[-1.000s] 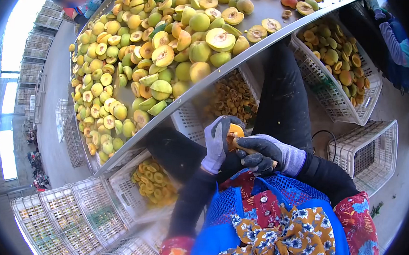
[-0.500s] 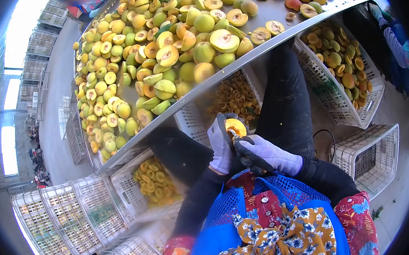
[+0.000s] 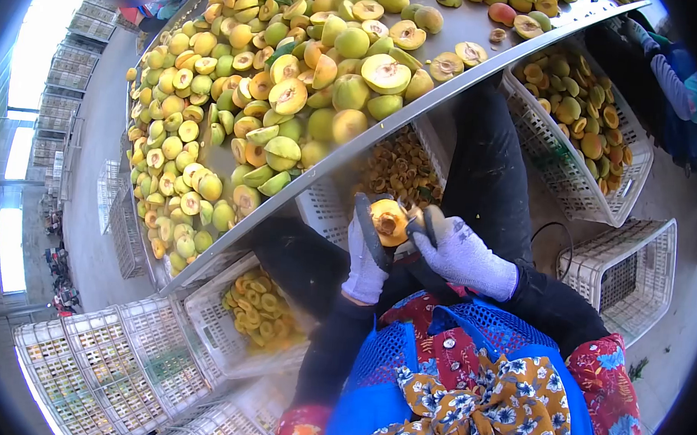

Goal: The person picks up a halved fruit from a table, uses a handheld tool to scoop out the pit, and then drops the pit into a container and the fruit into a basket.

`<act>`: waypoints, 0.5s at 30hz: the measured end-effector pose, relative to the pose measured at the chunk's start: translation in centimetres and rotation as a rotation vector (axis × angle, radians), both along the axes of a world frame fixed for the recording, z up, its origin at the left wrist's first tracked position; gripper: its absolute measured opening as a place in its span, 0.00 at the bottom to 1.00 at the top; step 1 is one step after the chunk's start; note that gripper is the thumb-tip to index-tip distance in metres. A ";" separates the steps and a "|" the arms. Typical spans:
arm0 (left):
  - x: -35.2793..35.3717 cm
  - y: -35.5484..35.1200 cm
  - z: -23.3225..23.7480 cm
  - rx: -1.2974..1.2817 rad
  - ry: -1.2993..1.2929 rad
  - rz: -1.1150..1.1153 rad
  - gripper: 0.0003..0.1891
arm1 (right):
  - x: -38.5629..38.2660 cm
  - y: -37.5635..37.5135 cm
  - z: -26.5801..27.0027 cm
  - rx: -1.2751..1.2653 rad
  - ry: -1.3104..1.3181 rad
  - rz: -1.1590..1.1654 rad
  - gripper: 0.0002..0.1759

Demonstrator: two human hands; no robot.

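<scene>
My left hand (image 3: pixel 368 251), in a grey glove with dark palm and fingers, is closed around a peach half (image 3: pixel 388 223). The orange cut face is turned up, with a brown hollow at its centre. Just to the right is my right hand (image 3: pixel 457 253), gloved alike, its fingers curled together beside the fruit's edge. Whatever those fingers hold is hidden or too small to name. Both hands are above my lap. Below them stands a crate of brown-orange scraps (image 3: pixel 404 169), partly hidden by my hands and leg.
A metal table (image 3: pixel 223 160) heaped with whole and halved peaches slants ahead. At right are a crate of peach halves (image 3: pixel 574 108) and a tipped white crate (image 3: pixel 619 273). Lower left, a crate holds yellow rings (image 3: pixel 257 304) beside stacked crates (image 3: pixel 120 363). Other people sit at both upper corners.
My right hand has drawn slightly right, away from the peach half, and its fingers have lifted. The peach half has turned in my left hand, so its hollow now faces up.
</scene>
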State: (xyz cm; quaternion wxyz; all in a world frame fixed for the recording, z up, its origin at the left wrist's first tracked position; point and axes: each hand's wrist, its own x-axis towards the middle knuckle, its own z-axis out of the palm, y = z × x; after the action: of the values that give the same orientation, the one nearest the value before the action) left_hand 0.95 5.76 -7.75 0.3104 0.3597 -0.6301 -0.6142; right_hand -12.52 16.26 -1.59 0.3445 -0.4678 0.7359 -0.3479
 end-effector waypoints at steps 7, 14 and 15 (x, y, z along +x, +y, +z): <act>-0.3 0.8 3.1 0.503 0.274 0.029 0.29 | -1.2 -1.5 0.8 -0.324 -0.022 0.002 0.24; 0.1 0.4 4.4 -0.034 -0.086 -0.088 0.30 | -0.4 -2.7 1.6 -0.234 -0.099 0.033 0.24; 0.2 0.2 4.0 -0.065 -0.120 -0.088 0.30 | -0.1 -2.8 1.3 -0.287 -0.082 0.026 0.23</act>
State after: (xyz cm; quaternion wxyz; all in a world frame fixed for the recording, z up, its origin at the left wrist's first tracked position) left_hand 1.20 6.00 -3.72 0.2564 0.3577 -0.6823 -0.5838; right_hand -12.59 13.45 -0.27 0.3084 -0.5071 0.6578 -0.4638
